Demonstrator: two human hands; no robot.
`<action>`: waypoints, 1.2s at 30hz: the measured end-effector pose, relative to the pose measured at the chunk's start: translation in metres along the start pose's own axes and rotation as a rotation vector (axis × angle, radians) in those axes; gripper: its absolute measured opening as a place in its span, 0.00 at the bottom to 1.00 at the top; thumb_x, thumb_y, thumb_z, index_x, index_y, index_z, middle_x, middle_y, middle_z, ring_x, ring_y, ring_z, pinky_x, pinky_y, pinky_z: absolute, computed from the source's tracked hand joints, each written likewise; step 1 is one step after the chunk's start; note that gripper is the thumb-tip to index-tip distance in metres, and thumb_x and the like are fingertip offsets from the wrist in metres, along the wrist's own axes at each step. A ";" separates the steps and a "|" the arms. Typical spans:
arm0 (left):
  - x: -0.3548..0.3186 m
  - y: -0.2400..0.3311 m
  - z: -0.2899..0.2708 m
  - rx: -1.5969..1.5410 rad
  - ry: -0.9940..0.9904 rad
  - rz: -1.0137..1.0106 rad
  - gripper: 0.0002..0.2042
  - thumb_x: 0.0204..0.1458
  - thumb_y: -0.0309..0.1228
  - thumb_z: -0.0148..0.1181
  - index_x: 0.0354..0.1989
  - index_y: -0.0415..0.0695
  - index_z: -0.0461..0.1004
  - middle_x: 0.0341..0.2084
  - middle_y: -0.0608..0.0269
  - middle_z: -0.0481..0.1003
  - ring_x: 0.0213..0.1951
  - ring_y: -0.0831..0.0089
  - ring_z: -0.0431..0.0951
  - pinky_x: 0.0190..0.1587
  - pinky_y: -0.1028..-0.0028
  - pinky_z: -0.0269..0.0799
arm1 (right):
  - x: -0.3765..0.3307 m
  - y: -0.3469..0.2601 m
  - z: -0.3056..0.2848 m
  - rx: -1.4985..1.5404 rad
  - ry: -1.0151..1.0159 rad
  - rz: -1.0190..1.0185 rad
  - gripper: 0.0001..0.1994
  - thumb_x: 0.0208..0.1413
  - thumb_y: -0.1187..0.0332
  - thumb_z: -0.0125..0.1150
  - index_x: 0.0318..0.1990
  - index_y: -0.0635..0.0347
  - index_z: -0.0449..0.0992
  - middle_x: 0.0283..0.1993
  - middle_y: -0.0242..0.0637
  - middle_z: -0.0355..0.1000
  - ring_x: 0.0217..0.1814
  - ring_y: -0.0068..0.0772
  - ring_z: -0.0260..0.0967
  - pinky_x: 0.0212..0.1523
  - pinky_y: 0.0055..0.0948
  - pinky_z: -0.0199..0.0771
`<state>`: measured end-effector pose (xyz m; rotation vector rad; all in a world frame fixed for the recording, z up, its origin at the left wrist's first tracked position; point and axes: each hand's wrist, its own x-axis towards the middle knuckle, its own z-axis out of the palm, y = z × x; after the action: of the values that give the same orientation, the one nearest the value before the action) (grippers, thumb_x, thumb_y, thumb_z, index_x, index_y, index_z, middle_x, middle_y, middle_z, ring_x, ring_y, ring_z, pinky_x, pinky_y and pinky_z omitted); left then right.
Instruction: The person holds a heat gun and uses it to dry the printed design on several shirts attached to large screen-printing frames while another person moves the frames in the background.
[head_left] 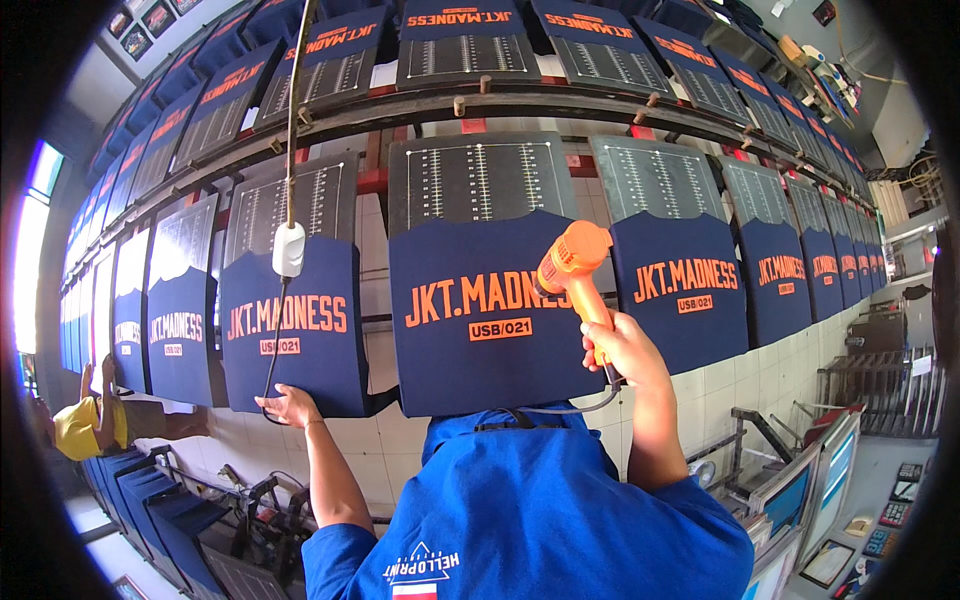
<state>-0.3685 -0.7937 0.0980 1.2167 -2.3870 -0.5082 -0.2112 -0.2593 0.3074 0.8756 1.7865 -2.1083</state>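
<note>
Orange plastic is forming the shell of a heat gun [580,265], which is hovering over the right part of the middle navy shirt [495,370], its nozzle pointing left toward the lettering. Fingers of the right hand [632,350] are wrapping its handle, apparently for aiming. Beneath that shirt, a dark marked board [480,180] is showing at the far end, probably holding the cloth flat. On the left, the left hand [292,405] is resting by the near edge of a neighbouring shirt [300,380], its fingers meeting a dark cord [268,375]; whether they are gripping it, I cannot tell. Above, a white connector [289,250] is hanging, seemingly keeping wiring off the boards.
</note>
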 end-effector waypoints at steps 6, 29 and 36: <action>-0.001 0.002 -0.001 -0.002 -0.005 -0.007 0.31 0.59 0.41 0.46 0.68 0.40 0.46 0.62 0.42 0.58 0.60 0.45 0.63 0.61 0.54 0.60 | -0.019 0.003 -0.003 -0.013 -0.010 0.046 0.12 0.59 0.65 0.58 0.41 0.64 0.66 0.27 0.32 0.67 0.22 0.23 0.70 0.23 0.22 0.72; 0.000 0.000 0.000 0.006 0.002 -0.007 0.30 0.60 0.42 0.45 0.68 0.42 0.47 0.63 0.45 0.58 0.60 0.46 0.64 0.61 0.54 0.60 | 0.013 0.002 0.019 -0.011 -0.021 -0.029 0.12 0.58 0.63 0.57 0.41 0.63 0.67 0.27 0.32 0.67 0.24 0.24 0.71 0.24 0.23 0.72; 0.002 -0.004 0.000 -0.026 -0.030 -0.030 0.31 0.59 0.41 0.45 0.68 0.43 0.46 0.64 0.45 0.57 0.62 0.47 0.62 0.63 0.55 0.57 | 0.030 -0.008 0.028 -0.007 -0.050 -0.088 0.12 0.59 0.62 0.56 0.39 0.64 0.68 0.27 0.32 0.68 0.22 0.24 0.71 0.21 0.23 0.71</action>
<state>-0.3669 -0.7974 0.0963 1.2435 -2.3827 -0.5695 -0.2474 -0.2790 0.2980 0.7492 1.8382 -2.1556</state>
